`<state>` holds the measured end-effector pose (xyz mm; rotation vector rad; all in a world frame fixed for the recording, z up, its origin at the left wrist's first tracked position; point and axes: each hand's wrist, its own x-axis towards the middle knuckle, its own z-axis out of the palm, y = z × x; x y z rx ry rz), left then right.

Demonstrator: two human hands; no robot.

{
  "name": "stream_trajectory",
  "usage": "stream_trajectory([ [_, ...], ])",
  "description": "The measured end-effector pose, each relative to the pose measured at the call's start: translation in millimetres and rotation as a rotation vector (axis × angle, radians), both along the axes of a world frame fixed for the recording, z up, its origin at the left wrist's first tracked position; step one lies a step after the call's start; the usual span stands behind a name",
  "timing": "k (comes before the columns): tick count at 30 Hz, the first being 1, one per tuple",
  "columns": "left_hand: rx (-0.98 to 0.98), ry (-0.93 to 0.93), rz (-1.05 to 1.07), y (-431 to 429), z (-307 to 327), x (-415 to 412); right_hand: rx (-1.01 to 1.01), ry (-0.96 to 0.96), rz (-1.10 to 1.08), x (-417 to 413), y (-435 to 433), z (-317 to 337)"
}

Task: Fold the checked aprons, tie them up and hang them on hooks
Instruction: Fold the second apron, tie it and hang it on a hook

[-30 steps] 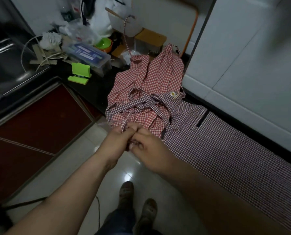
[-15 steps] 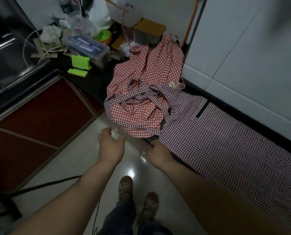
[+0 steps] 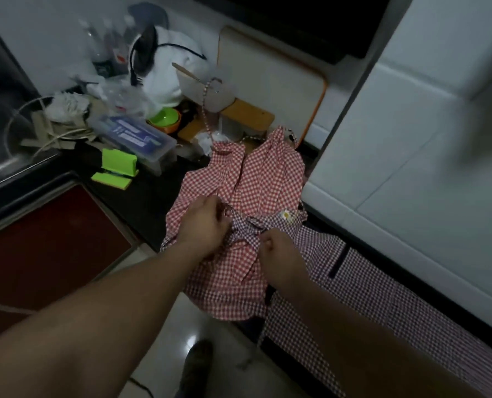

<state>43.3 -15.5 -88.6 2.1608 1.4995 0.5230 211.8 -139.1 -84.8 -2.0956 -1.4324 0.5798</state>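
Fingers (image 3: pixel 220 215) of the left hand (image 3: pixel 204 225) curled round the tie (image 3: pixel 247 228) across the red apron (image 3: pixel 256 179). The right hand (image 3: pixel 279 254) pinched it beside them.

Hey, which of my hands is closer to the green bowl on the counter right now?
Left. Your left hand grips the red apron, nearer you and right of the green bowl; your right hand sits farther right and lower, pinching the dark checked strap.
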Motion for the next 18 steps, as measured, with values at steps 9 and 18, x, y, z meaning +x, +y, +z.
stream_trajectory([
  [9, 0.119, 0.526, -0.697, 76.8, -7.9, 16.3, -0.074, -0.129, -0.002, 33.4, 57.7, 0.0],
  [18, -0.823, 0.033, -0.561, 88.8, 58.8, 89.0, 0.153, 0.295, -0.348, 50.6, 16.1, 31.2],
])
